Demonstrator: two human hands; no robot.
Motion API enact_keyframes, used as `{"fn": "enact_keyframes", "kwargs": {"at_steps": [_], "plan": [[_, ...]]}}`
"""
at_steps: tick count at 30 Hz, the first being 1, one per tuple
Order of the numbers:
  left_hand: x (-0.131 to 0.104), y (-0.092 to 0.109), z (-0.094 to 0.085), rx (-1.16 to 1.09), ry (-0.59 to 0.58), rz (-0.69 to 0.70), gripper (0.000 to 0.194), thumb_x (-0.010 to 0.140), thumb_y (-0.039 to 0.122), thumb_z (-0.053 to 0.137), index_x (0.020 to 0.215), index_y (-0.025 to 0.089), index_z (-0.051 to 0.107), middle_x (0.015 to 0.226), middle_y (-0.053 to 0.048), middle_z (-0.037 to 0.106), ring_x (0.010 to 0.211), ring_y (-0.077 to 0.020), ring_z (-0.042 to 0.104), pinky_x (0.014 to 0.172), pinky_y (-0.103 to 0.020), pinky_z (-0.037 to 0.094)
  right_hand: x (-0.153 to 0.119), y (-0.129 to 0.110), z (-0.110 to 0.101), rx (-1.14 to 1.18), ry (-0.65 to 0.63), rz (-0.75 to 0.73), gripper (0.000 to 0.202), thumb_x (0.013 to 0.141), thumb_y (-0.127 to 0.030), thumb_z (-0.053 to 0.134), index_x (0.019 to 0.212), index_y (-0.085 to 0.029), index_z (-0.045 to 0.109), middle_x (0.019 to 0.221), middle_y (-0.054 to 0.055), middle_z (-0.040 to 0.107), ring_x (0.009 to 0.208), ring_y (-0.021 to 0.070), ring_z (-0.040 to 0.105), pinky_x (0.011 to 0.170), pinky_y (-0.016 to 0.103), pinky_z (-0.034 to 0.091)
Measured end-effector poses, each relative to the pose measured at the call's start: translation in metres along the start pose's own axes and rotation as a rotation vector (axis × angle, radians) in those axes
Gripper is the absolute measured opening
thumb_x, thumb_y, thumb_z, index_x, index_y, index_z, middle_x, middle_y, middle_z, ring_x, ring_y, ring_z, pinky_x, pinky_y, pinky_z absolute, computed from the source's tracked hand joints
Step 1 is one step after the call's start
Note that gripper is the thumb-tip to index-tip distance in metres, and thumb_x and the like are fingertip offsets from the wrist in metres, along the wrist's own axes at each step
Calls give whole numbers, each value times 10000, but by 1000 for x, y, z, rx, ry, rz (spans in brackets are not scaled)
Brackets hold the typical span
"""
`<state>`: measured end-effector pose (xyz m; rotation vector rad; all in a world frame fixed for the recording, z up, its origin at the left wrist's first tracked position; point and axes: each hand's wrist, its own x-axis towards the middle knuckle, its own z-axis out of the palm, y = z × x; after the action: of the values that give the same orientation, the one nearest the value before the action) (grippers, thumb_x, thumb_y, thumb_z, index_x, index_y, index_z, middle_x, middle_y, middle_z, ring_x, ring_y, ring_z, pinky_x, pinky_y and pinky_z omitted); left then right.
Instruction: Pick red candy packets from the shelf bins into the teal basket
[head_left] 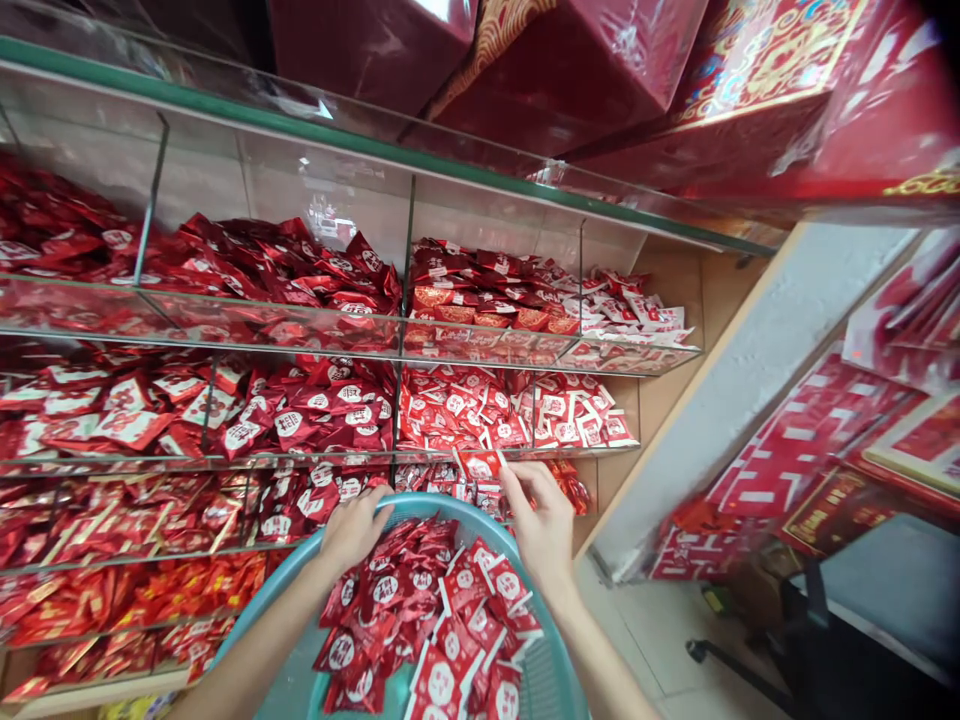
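A teal plastic basket (551,650) sits low in front of me, with small red wrapped packets (386,590) heaped inside; some are dark red, others red with white edges. My left hand (354,528) is closed over the basket's far rim on the left. Above the rim on the right, my right hand (541,520) pinches one red and white packet (480,465) between thumb and fingers. That packet is at the front of a shelf compartment (465,408) filled with similar red packets.
Glass shelves (300,345) with upright dividers hold piles of red packets. Large red boxes (562,70) stand on the top glass shelf. To the right are a white wall edge (720,400), hanging red paper goods (787,450) and a black chair (847,620) on the tiled floor (637,650).
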<state>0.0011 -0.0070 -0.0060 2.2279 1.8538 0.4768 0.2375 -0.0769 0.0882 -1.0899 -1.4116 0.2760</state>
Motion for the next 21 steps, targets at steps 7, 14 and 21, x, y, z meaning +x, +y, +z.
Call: {"fn": "enact_keyframes", "kwargs": {"at_steps": [7, 14, 21], "plan": [[2, -1, 2, 30, 7, 8, 295, 875, 389, 323, 1083, 286, 505, 1076, -1, 641, 935, -192, 604, 743, -270, 406, -60, 35, -48, -73, 81, 224, 197, 838, -345, 491, 818, -185, 604, 851, 58, 602, 804, 173, 555, 744, 299, 434], [2, 0, 1, 54, -9, -14, 305, 872, 411, 319, 1085, 297, 504, 1048, 1, 652, 907, -195, 611, 724, -268, 409, -85, 33, -56, -135, -116, 311, 253, 855, -384, 442, 830, -184, 594, 739, 23, 603, 660, 145, 546, 594, 228, 422], [3, -2, 3, 47, 1, 0, 303, 871, 403, 316, 1084, 293, 502, 1046, 0, 653, 908, -201, 611, 730, -275, 412, -88, 33, -45, -237, -527, 293, 264, 871, -349, 421, 716, -197, 571, 682, -7, 597, 626, 129, 530, 601, 207, 387]]}}
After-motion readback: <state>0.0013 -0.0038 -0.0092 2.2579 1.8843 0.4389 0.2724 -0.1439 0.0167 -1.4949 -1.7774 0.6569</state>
